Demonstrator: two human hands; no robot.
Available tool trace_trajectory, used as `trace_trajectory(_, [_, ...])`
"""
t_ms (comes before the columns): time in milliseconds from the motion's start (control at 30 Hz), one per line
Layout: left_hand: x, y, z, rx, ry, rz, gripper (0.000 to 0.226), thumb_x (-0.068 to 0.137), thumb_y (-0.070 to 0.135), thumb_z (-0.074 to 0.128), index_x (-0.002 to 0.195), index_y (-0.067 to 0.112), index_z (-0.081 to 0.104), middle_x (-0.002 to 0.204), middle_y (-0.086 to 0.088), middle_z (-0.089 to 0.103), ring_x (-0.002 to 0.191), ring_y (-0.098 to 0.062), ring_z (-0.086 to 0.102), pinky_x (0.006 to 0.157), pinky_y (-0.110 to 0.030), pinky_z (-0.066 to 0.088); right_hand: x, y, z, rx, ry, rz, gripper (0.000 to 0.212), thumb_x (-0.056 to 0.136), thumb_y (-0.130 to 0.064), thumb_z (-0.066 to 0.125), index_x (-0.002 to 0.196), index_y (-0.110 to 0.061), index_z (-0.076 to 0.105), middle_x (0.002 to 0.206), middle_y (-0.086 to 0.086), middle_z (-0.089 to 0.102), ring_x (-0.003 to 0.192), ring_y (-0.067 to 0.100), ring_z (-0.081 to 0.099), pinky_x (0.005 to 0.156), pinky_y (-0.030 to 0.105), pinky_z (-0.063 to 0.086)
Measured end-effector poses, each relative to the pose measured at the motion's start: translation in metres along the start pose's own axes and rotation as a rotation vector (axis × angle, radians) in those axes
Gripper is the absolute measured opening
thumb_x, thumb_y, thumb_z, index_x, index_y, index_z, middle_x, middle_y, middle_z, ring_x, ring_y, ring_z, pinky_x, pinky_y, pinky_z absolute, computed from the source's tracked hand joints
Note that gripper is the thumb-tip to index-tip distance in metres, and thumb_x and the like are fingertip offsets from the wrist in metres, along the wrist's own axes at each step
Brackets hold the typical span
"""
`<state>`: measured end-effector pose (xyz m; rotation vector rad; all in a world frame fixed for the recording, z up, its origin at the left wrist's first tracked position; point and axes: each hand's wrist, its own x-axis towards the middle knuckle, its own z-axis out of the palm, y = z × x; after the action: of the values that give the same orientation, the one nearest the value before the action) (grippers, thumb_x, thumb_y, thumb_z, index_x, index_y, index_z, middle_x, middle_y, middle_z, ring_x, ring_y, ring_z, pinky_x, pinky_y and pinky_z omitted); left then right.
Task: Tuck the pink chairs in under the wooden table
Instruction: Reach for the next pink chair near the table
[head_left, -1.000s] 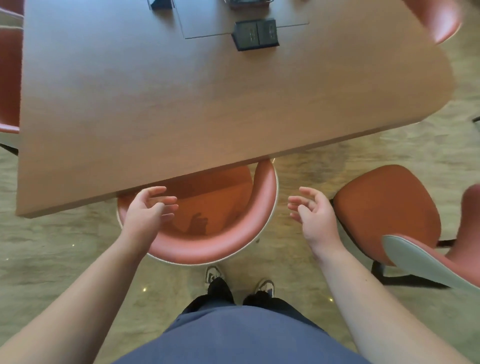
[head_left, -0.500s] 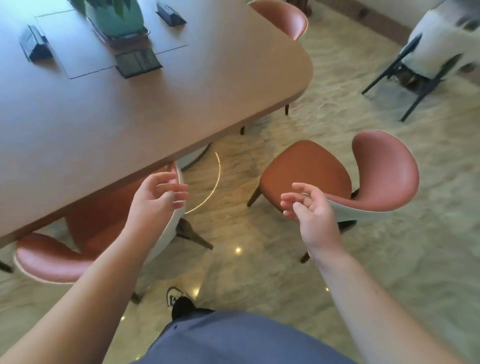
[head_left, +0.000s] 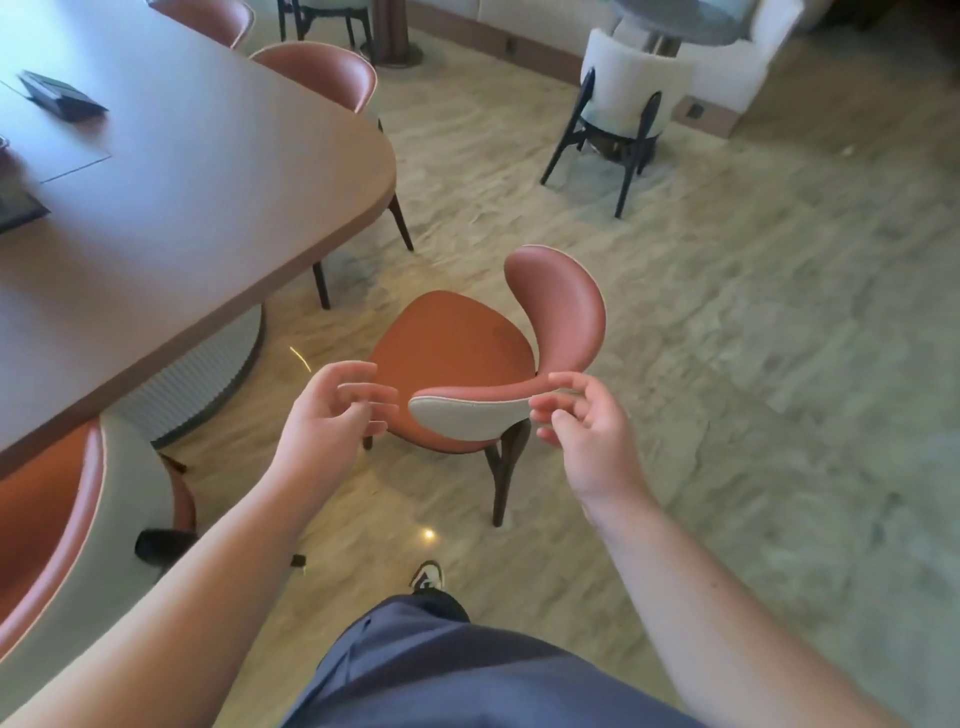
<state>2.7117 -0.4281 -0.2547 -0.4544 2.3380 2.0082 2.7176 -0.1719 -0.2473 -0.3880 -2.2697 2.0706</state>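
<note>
At nine o'clock, a long wooden bench with rounded corner (head_left: 197, 171), and at its near edge, around eight o'clock, a pink padded chair with pale shell back (head_left: 57, 525) already pushed in under it. Near the centre, the left hand (head_left: 332, 415), empty, with fingers loosely curled and not touching anything. Just right of it, a second pink leather chair with curved backrest and dark wooden legs (head_left: 457, 358), standing on the floor well apart from the bench edge, turned sideways to it, seat fully exposed. At about three o'clock of that backrest end, the right hand (head_left: 582, 415), fingertips closing lightly on the backrest rim; a firm grip not yet visible. Step in hand, as judged: taking hold of the loose chair. Next move probably needs both hands on the backrest, turning the seat toward ten o'clock, then sliding it under the bench without catching the ribbed pedestal base (head_left: 197, 384).
</note>
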Motion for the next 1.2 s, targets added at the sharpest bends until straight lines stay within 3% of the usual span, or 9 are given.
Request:
trace_trajectory(133, [0.034,0.0,0.034,-0.004,-0.007,-0.008,0.043,0.094,-0.004,0.048,0.114,0.03,0.064,0.099,0.007,0.08,0.092,-0.014,0.076,0.081,-0.032,0.059,0.046,0.004,-0.016,-0.024,-0.005,0.024,0.038,0.093,0.008,0.041,0.116,-0.016,0.061,0.091,-0.001,0.074,0.083,0.005,0.069,0.079,0.029,0.058])
trace_trajectory(467, [0.167,-0.02,0.097,-0.082,0.095,-0.174,0.047,0.089,-0.009,0.043,0.112,0.026,0.064,0.095,0.003,0.08,0.087,-0.021,0.077,0.081,-0.042,0.06,0.215,0.015,-0.025,-0.195,-0.118,0.108,0.042,0.094,0.008,0.042,0.108,-0.026,0.062,0.088,-0.005,0.075,0.085,0.006,0.071,0.077,0.024,0.057])
trace_trajectory(633, [0.213,-0.014,0.121,-0.09,0.127,-0.203,0.047,0.089,-0.007,0.041,0.111,0.027,0.063,0.094,0.004,0.079,0.085,-0.022,0.077,0.075,-0.041,0.058,0.291,0.01,-0.03,-0.297,-0.164,0.073,0.042,0.093,0.007,0.042,0.106,-0.028,0.062,0.089,-0.005,0.074,0.084,0.005,0.071,0.089,0.039,0.057])
trace_trajectory(733, [0.224,-0.013,0.128,-0.09,0.158,-0.228,0.044,0.09,-0.007,0.042,0.111,0.025,0.063,0.094,0.004,0.079,0.083,-0.02,0.077,0.078,-0.042,0.059,0.319,0.014,-0.031,-0.32,-0.196,0.087,0.042,0.093,0.008,0.042,0.106,-0.027,0.061,0.09,-0.003,0.074,0.082,0.003,0.07,0.089,0.043,0.057])
trace_trajectory(933, [0.244,-0.02,0.148,-0.107,0.303,-0.369,0.04,0.092,-0.005,0.043,0.113,0.022,0.063,0.097,-0.003,0.078,0.087,-0.019,0.076,0.088,-0.049,0.06,0.397,0.031,-0.028,-0.44,-0.375,0.122,0.04,0.095,0.008,0.044,0.109,-0.024,0.061,0.094,0.0,0.073,0.082,0.0,0.07,0.093,0.045,0.057])
trace_trajectory(1067, [0.255,-0.025,0.175,-0.108,0.436,-0.429,0.038,0.092,-0.005,0.045,0.117,0.02,0.062,0.1,-0.001,0.077,0.084,-0.013,0.076,0.085,-0.044,0.061,0.46,0.048,-0.024,-0.51,-0.526,0.112,0.038,0.094,0.006,0.044,0.112,-0.022,0.062,0.097,0.001,0.074,0.086,-0.002,0.071,0.09,0.042,0.058])
trace_trajectory(1200, [0.262,-0.025,0.212,-0.155,0.63,-0.495,0.036,0.094,-0.006,0.042,0.121,0.013,0.058,0.105,-0.008,0.075,0.088,-0.021,0.074,0.083,-0.041,0.06,0.52,0.057,-0.017,-0.539,-0.736,0.07,0.04,0.092,0.009,0.044,0.109,-0.024,0.06,0.097,0.003,0.073,0.085,-0.004,0.068,0.085,0.033,0.055])
